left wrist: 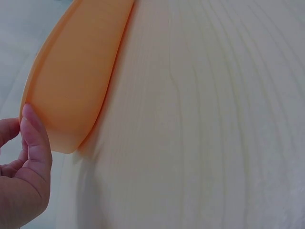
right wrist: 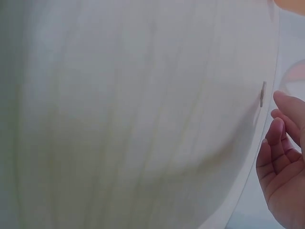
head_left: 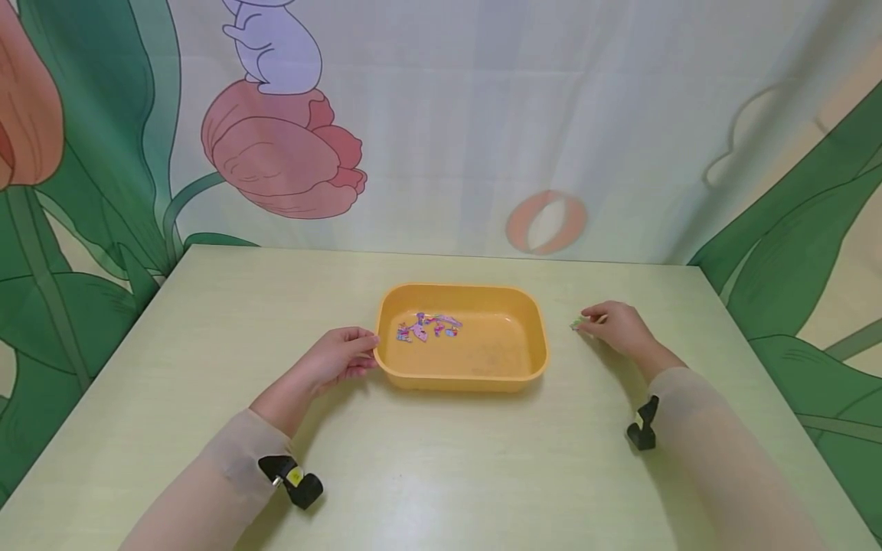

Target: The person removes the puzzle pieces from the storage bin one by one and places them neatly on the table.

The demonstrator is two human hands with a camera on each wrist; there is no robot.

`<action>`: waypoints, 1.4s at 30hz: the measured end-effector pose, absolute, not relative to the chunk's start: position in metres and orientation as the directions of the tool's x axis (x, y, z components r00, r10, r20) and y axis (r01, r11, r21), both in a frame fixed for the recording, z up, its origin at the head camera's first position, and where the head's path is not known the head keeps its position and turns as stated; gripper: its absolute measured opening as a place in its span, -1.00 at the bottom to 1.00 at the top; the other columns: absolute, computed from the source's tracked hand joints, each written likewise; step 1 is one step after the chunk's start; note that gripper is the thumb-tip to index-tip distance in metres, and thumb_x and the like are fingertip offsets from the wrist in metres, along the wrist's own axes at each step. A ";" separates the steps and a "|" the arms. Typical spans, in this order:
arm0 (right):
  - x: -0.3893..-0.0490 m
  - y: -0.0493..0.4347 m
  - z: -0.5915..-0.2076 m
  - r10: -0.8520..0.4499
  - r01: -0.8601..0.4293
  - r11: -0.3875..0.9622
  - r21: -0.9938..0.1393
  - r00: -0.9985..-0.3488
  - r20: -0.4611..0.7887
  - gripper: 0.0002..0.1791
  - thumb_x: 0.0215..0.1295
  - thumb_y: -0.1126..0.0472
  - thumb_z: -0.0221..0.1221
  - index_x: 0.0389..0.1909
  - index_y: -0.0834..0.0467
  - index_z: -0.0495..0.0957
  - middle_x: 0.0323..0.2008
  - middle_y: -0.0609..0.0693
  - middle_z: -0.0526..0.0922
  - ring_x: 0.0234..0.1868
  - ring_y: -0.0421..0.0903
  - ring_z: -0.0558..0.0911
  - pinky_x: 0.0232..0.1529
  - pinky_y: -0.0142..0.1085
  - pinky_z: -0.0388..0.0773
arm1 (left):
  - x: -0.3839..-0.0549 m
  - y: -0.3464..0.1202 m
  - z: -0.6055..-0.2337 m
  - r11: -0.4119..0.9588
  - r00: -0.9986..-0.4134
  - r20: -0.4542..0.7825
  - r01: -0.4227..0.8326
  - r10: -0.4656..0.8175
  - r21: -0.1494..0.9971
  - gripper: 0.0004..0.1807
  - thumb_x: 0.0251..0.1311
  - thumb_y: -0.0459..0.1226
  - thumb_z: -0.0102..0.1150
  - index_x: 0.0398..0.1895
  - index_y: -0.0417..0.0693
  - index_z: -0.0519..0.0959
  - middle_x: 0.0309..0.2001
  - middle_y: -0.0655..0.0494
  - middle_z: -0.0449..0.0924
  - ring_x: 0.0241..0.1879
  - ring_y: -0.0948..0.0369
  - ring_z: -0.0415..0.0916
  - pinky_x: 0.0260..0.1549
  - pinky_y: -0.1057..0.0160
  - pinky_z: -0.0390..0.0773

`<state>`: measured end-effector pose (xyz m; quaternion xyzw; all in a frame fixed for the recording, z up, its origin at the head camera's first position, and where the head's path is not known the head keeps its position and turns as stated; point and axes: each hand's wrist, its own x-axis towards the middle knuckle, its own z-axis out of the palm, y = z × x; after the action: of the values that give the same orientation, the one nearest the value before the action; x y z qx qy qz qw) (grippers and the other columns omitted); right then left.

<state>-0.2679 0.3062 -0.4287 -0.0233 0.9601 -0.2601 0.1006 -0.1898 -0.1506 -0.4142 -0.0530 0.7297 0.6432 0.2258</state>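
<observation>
At the middle of the table stands a yellow plastic tray [head_left: 468,383], with several small, colourful flat pieces [head_left: 420,330] in its left half. My left hand [head_left: 343,353] pinches the tray's left rim between thumb and fingers; the left wrist view shows the thumb [left wrist: 35,131] against the outer wall. Right of the tray, a small greenish flat piece [head_left: 576,324] is by the fingertips of my right hand [head_left: 615,327]. The right wrist view shows this thin piece [right wrist: 263,94] edge-on, a small gap from the bent fingers. Its printed design is too small to make out.
The pale table [head_left: 441,467] runs back to a hanging cloth [head_left: 441,138] printed with flowers and a white animal. Small black cameras [head_left: 299,484] are worn on both wrists over light sleeves.
</observation>
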 end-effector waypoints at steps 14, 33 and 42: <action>-0.263 0.285 -0.404 -0.122 -0.029 0.753 -0.657 -0.988 -0.097 -0.46 0.22 -0.03 0.21 0.12 0.23 0.49 -0.09 0.14 0.53 -0.16 0.04 0.46 -0.22 -0.29 0.43 | -0.194 -0.151 -0.414 0.173 -0.890 -0.402 -0.370 0.216 0.913 -0.62 0.34 -0.20 0.01 0.04 -0.36 0.38 -0.32 -0.02 0.57 -0.35 0.16 0.57 -0.38 0.37 0.57; -0.257 0.228 -0.382 -0.210 -0.091 0.613 -0.785 -0.976 -0.051 -0.54 0.16 0.00 0.27 0.04 0.15 0.56 -0.15 0.07 0.57 -0.29 -0.02 0.47 -0.35 -0.35 0.42 | -0.193 -0.152 -0.418 0.147 -0.891 -0.389 -0.363 0.232 0.920 -0.61 0.35 -0.22 0.00 0.04 -0.41 0.35 -0.35 0.00 0.56 -0.39 0.22 0.56 -0.44 0.41 0.55; -0.254 0.197 -0.376 -0.259 -0.120 0.542 -0.832 -0.965 -0.030 -0.58 0.17 0.10 0.28 0.02 0.20 0.57 -0.19 0.07 0.56 -0.30 -0.03 0.46 -0.30 -0.30 0.46 | -0.192 -0.151 -0.420 0.153 -0.893 -0.388 -0.361 0.226 0.920 -0.63 0.36 -0.23 -0.02 0.04 -0.39 0.37 -0.34 0.00 0.55 -0.38 0.20 0.56 -0.46 0.42 0.54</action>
<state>-0.2540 0.1970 -0.3758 -0.1082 0.8750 -0.4659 0.0749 -0.1924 -0.1515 -0.4201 -0.0466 0.7247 0.6492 0.2261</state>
